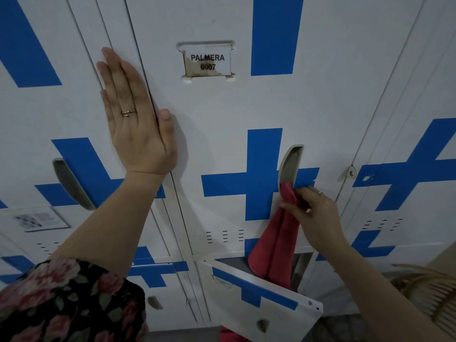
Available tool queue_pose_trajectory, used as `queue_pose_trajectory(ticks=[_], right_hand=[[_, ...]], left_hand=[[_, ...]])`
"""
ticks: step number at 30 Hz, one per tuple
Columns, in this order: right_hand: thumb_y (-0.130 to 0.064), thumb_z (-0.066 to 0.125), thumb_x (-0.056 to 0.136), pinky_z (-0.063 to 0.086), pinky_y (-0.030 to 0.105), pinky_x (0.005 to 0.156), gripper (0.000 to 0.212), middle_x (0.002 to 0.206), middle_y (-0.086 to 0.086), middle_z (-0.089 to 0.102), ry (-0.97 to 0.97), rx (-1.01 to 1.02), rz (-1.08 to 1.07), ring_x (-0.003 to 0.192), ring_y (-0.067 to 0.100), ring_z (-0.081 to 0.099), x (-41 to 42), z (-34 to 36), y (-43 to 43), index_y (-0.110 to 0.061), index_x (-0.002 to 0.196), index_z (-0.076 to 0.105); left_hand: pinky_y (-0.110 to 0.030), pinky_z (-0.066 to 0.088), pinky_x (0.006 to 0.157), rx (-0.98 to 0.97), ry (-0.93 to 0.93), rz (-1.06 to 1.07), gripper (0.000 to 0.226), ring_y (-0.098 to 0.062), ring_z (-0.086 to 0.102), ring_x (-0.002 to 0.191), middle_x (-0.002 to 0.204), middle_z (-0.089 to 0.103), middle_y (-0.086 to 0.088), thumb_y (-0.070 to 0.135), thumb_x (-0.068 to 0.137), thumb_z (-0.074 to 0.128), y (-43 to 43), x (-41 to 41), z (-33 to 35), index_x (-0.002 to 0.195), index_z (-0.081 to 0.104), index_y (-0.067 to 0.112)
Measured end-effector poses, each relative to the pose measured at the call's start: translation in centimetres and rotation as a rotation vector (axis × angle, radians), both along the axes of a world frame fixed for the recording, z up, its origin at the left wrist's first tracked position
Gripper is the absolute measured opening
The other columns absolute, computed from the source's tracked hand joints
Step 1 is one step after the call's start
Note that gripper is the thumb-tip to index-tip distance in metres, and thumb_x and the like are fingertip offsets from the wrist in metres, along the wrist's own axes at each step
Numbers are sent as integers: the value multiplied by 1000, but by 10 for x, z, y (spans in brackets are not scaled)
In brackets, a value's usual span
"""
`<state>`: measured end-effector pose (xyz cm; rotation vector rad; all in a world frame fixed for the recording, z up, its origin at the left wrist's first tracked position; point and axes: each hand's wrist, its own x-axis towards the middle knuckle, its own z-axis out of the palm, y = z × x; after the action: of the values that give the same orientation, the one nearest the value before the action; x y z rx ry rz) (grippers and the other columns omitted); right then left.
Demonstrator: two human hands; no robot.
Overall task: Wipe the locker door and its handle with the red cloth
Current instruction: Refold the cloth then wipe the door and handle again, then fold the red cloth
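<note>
I see the right hand (318, 213) pinching the red cloth (276, 243), fingers (302, 191) curled round it, at the lower end of the handle (290, 164); the cloth hangs below the handle. The left hand (138, 119) lies flat, fingers (118, 77) straight, on the left edge of the locker door (222, 107), up-left of the handle.

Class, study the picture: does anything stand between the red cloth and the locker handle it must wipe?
Nothing visible does. The right hand pinches the red cloth, whose top end sits in the lower end of the recessed handle; the rest hangs below.

lower door (249, 309) ajar, jutting below handle (290, 163)
</note>
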<state>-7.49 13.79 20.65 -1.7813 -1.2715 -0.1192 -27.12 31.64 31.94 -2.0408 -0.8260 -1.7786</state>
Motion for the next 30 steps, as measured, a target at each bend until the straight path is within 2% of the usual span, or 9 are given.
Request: queue_pose_trajectory(ticks=[3,7,13,17,20,23,25,27,30], right_hand=[[-10,63,81,45,16,62,15,75,-4,56,296,114,-15,71,12,52,0,-2,-14,-24,81,56],[-10,53,88,45,9,59,22,75,-1,54,538,283,-12,64,1,50,-3,15,-26,-31,81,54],[-10,42,93,43,8,60,28,79,-9,55,627,312,-37,63,-8,50,-3,45,-43,-32,83,54],[-16,44,93,43,15,67,23,76,-9,55,638,323,-50,70,1,51,1,57,-64,-31,81,56],[-12,45,93,44,12,65,24,73,-10,55,535,299,42,68,0,50,4,64,-82,-29,81,57],[-9,44,93,44,11,65,29,74,-15,59,418,206,127,71,-1,53,10,69,-108,-32,84,57],[-7,44,93,42,8,69,31,81,-19,61,338,139,156,77,-5,56,16,70,-129,-35,92,58],[-5,44,92,41,8,76,32,94,-19,62,296,70,150,88,-4,58,25,67,-152,-32,103,58],[-6,46,92,44,15,83,31,105,-8,63,262,-12,80,98,3,58,40,52,-193,-30,110,57]], left_hand=[[-35,2,116,5,2,-7,62,-47,12,134,141,18,-41,26,92,21,0,0,0,136,18,-16],[-33,1,115,10,8,11,62,-48,12,134,140,18,-43,26,91,22,-2,0,0,136,18,-18],[-31,-2,115,-57,-5,-13,64,-51,12,134,140,16,-44,28,92,21,-6,1,1,135,17,-19],[-32,-6,115,-169,-42,-184,70,-29,-2,142,141,7,-46,35,94,27,-37,18,-7,135,11,-20],[-35,4,117,-192,150,-427,59,-40,22,137,145,24,-33,29,97,38,-86,48,-30,139,23,-9],[-27,34,107,-585,314,-958,56,-23,51,120,138,47,-3,38,91,51,-148,87,-48,139,33,15],[-23,42,99,-963,341,-1285,51,-9,57,111,121,58,4,21,86,63,-181,112,-56,132,41,23],[-23,49,89,-1202,333,-1424,31,-8,63,92,97,67,4,5,83,63,-200,132,-65,111,58,19],[-21,52,74,-1315,360,-1442,14,-7,62,74,75,67,6,-1,87,56,-228,154,-74,89,62,12]])
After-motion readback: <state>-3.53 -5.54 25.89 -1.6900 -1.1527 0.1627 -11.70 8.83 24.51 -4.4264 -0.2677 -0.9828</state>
